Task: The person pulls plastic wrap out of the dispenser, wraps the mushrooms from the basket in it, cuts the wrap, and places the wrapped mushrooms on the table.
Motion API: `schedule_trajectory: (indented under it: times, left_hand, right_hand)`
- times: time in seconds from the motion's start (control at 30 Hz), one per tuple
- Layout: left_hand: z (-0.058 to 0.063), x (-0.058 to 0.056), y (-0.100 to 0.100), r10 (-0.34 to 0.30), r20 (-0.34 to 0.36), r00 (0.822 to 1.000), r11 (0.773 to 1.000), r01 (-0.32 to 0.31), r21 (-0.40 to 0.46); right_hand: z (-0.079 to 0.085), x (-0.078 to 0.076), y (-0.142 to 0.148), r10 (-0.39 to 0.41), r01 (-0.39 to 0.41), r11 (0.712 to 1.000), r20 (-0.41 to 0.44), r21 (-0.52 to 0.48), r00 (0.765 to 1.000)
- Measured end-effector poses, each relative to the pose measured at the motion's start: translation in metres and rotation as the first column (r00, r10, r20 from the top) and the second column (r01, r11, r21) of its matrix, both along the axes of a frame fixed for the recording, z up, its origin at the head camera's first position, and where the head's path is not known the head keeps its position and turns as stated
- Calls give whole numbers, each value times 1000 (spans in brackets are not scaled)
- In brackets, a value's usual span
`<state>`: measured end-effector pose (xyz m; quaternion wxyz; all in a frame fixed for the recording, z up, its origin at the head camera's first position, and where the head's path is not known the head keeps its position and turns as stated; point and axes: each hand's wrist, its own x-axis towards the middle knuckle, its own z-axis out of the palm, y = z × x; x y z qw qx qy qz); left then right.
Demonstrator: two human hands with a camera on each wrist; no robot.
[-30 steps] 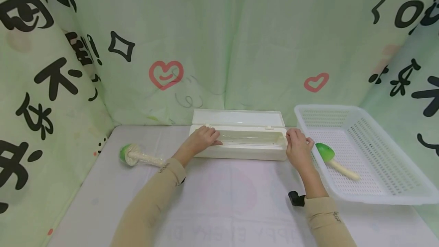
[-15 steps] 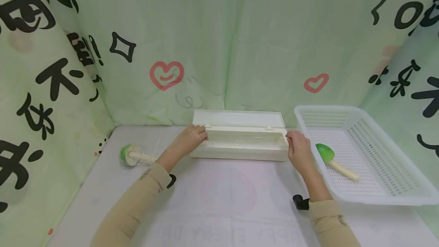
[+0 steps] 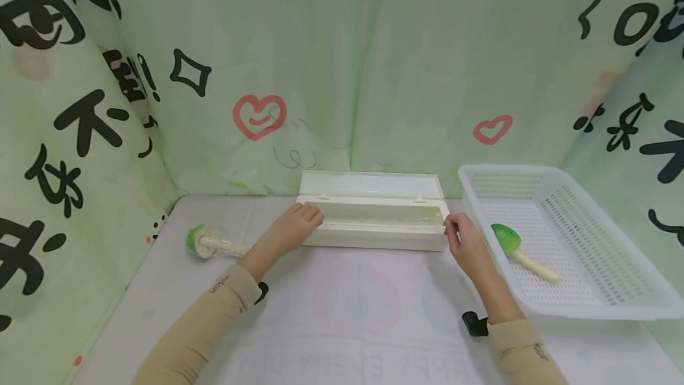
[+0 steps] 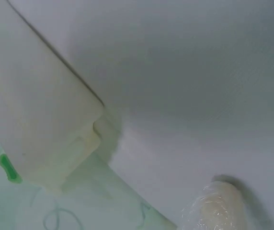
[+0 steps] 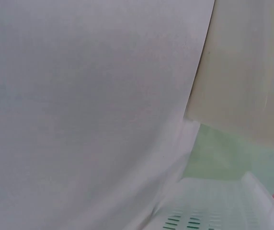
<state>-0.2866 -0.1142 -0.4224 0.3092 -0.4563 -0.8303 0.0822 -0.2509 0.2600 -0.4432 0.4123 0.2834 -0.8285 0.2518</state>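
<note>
A long white cling film box (image 3: 374, 239) stands at the back of the table, its lid (image 3: 369, 183) tipped back. My left hand (image 3: 294, 227) lies with bent fingers over the box's left front corner; I cannot tell what its hidden thumb side holds. At the right end, my right hand (image 3: 466, 243) pinches with thumb and fingers by the front corner, where clear film shows faintly in the opening. The wrist views show the box's left end (image 4: 46, 100) and right end (image 5: 237, 76), with no fingers in sight.
Left of the box lies a green-headed ladle wrapped in clear film (image 3: 207, 241); its wrapped handle end (image 4: 218, 208) appears in the left wrist view. A white perforated basket (image 3: 625, 242) on the right holds a green ladle with a cream handle (image 3: 507, 239). Printed curtains (image 3: 411, 88) enclose the table.
My left hand has moved left from over the opening to the box's left end. My right hand has slipped slightly down and toward me. The film line seen earlier across the opening is fainter.
</note>
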Motion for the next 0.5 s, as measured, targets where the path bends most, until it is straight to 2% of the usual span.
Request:
schedule_trajectory:
  times: [0.1, 0.27, 0.5]
  left_hand:
    - [-4, 4, 1, -11, -24, 1000, 1000, 11, 10]
    - [-10, 9, 3, -79, -40, 996, 991, 83, 103]
    - [-17, 14, 2, -95, -107, 990, 985, 109, 137]
  right_hand:
    - [0, 2, 1, 26, -26, 1000, -4, 14, 1000]
    - [-3, 4, 3, 58, -57, 997, -18, 52, 998]
    - [-9, 5, 3, 14, -3, 997, -140, 80, 990]
